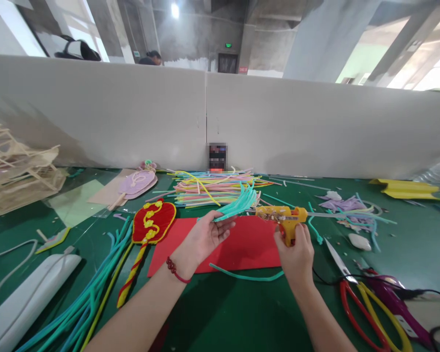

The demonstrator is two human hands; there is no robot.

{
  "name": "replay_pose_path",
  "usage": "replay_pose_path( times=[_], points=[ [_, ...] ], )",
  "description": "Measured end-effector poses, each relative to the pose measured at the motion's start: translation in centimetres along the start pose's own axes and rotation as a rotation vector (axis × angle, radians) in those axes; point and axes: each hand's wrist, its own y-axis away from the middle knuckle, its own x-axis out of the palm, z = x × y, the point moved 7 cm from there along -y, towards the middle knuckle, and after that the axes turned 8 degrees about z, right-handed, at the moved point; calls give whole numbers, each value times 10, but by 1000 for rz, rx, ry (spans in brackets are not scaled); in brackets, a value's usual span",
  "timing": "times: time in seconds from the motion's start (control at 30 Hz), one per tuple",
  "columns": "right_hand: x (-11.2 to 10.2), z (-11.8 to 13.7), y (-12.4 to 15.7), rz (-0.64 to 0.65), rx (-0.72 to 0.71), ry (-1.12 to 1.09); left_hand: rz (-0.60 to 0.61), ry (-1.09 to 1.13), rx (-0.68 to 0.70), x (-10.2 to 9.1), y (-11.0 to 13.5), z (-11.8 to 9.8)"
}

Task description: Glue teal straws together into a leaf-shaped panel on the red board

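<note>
My left hand (209,236) is closed around a bundle of teal pipe cleaners (238,201), its tips fanned to the upper right. In my right hand (297,254) is a yellow hot glue gun (278,213), gripped by its handle, with a clear glue stick (330,215) protruding from the back. The gun's nozzle points left, close to the bundle; whether they touch I cannot tell. Beneath both hands lies a red sheet (249,247), and a single teal pipe cleaner (247,277) curves along its near edge.
Colourful pipe cleaners (196,188) are heaped behind. A red-and-yellow fan (154,222) and teal strands (95,293) lie left. Scissors (352,281), a purple tool (392,298) and a cord lie right. A wooden model (18,171) stands far left; a grey partition (132,112) closes the back.
</note>
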Motion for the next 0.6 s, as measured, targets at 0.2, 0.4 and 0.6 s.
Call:
replay_pose_path(
  times=[0.2, 0.4, 0.6],
  points=[
    [-1, -1, -1, -8, -3, -2, 28, 30, -3, 0, 0, 0],
    [1, -3, -2, 25, 34, -36, 18, 68, -11, 0, 1, 0],
    [2, -5, -2, 31, 44, -57, 17, 109, -16, -1, 1, 1]
  ],
)
